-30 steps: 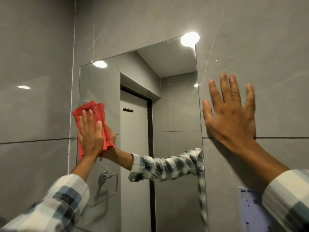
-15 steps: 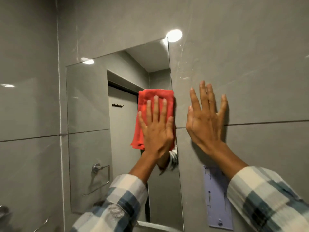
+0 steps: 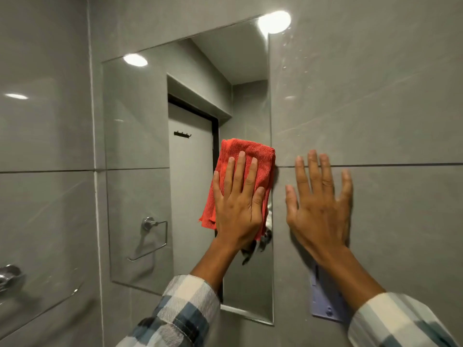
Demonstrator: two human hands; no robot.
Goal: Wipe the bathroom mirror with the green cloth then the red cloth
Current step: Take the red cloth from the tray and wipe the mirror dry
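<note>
A frameless mirror hangs on the grey tiled wall. My left hand lies flat on a folded red cloth and presses it against the glass at the mirror's right edge, about mid-height. My right hand rests flat with spread fingers on the tile just right of the mirror, holding nothing. No green cloth is in view.
A lilac plastic wall plate is fixed under my right wrist. A chrome fitting with a glass shelf sticks out at the lower left. The mirror reflects a door, coat hooks and a towel ring.
My left hand swept the red cloth from the mirror's left edge across to its right edge and a little lower. My right hand stayed flat on the tile.
</note>
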